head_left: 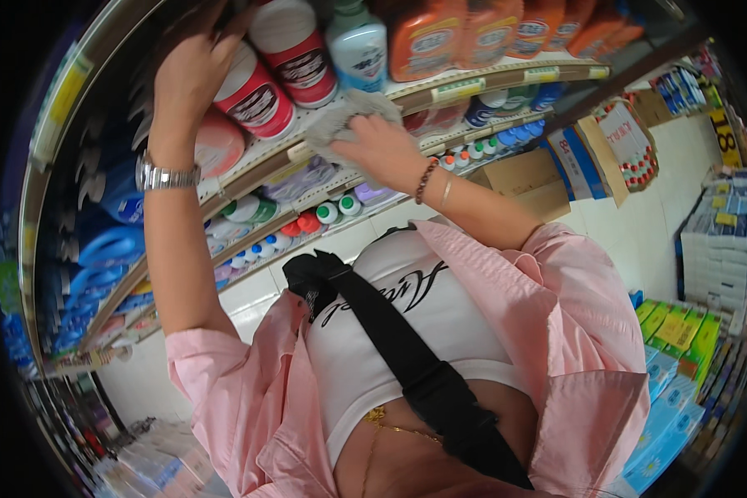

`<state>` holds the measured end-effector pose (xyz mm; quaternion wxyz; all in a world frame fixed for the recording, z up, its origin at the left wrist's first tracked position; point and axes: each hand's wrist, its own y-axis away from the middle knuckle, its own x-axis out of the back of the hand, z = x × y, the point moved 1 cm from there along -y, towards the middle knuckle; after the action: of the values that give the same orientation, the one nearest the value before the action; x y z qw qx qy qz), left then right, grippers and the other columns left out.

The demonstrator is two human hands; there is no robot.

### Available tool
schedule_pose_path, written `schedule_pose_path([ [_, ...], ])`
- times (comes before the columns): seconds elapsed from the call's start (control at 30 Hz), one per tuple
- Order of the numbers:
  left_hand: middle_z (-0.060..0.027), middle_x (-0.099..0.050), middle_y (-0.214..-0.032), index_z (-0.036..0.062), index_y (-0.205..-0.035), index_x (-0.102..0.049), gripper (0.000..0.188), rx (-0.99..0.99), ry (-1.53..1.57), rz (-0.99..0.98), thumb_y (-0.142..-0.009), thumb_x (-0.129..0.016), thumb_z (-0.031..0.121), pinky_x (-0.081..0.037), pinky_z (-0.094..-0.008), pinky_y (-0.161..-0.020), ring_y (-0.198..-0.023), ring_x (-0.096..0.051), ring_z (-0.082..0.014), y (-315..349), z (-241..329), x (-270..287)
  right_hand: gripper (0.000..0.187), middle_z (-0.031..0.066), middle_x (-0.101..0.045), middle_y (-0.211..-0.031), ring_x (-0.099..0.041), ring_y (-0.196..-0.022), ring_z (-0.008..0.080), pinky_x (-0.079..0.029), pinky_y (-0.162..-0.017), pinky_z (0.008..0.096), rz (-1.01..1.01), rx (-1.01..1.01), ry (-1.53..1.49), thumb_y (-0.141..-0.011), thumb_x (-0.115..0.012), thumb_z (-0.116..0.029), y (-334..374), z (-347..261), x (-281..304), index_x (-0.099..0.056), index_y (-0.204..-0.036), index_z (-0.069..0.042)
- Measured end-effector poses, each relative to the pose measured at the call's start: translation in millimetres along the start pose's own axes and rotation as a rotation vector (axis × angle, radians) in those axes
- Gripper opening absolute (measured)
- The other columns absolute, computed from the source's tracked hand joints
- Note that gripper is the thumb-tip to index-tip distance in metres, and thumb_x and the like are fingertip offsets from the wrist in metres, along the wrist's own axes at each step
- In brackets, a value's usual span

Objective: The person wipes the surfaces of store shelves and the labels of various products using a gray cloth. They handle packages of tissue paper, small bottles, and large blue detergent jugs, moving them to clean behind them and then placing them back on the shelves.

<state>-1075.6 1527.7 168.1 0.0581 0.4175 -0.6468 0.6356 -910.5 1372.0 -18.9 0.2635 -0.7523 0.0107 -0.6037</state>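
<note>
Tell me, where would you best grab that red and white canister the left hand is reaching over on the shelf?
Around its round body, I'd say. The red and white canister leans with its pale end facing out of the shelf, so coming from the front and wrapping the fingers round the sides looks easiest. The left hand is already on top of it; the right hand presses a grey cloth on the shelf.

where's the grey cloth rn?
Head view, upper centre: grey cloth under the right hand, pressed on the shelf edge below the red-and-white canisters.
</note>
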Motion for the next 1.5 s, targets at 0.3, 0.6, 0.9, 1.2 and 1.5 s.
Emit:
schedule_pose_path([
  [0.3,-0.0116,-0.061,-0.102,0.0065,-0.104,-0.065,0.022,0.211,-0.256,0.105,-0.083,-0.067,0.013,-0.042,-0.0348,-0.085,-0.100,-0.055,-0.0260,96.7,69.7,16.1,0.049,0.0130,-0.050,-0.106,-0.053,-0.098,0.0315,-0.047,-0.081,0.0375,0.437,-0.629,-0.146,-0.067,-0.064,-0.001,119.6,147.0,31.3,-0.063,-0.112,-0.022],
  [0.6,-0.0220,-0.051,-0.113,-0.0016,-0.117,-0.053,0.036,0.774,-0.149,-0.194,-0.086,-0.063,0.015,-0.042,-0.0422,-0.088,-0.104,-0.050,-0.0366,187.1,120.2,-40.7,0.065,0.0158,-0.048,-0.110,-0.049,-0.104,0.0359,-0.045,-0.086,0.0395,0.529,-0.653,-0.079,-0.065,-0.065,0.003,129.7,205.0,23.4,-0.055,-0.124,-0.023],
  [0.9,-0.0287,-0.030,-0.140,-0.0034,-0.136,-0.034,0.058,0.818,-0.278,-0.316,-0.088,-0.061,0.018,-0.035,-0.0428,-0.100,-0.127,-0.034,-0.0420,198.1,144.0,-66.5,0.063,0.0200,-0.045,-0.115,-0.046,-0.109,0.0376,-0.040,-0.094,0.0391,0.826,-0.948,-0.034,-0.070,-0.056,0.006,172.5,322.1,47.7,-0.049,-0.130,-0.013],
  [1.2,-0.0287,-0.024,-0.143,-0.0039,-0.139,-0.027,0.069,0.860,-0.265,-0.333,-0.085,-0.064,0.019,-0.030,-0.0432,-0.105,-0.132,-0.028,-0.0423,194.3,147.5,-74.7,0.058,0.0173,-0.053,-0.112,-0.050,-0.107,0.0354,-0.042,-0.092,0.0405,0.868,-1.137,0.178,-0.074,-0.056,-0.008,234.0,468.3,71.7,-0.047,-0.131,-0.013],
  [1.5,-0.0285,-0.023,-0.143,-0.0046,-0.138,-0.026,0.075,0.899,-0.260,-0.348,-0.081,-0.068,0.019,-0.027,-0.0430,-0.107,-0.132,-0.026,-0.0420,199.2,144.5,-74.6,0.052,0.0219,-0.057,-0.117,-0.052,-0.109,0.0385,-0.040,-0.095,0.0409,0.895,-1.151,-0.024,-0.075,-0.055,-0.013,260.9,520.9,100.8,-0.051,-0.126,-0.007],
])
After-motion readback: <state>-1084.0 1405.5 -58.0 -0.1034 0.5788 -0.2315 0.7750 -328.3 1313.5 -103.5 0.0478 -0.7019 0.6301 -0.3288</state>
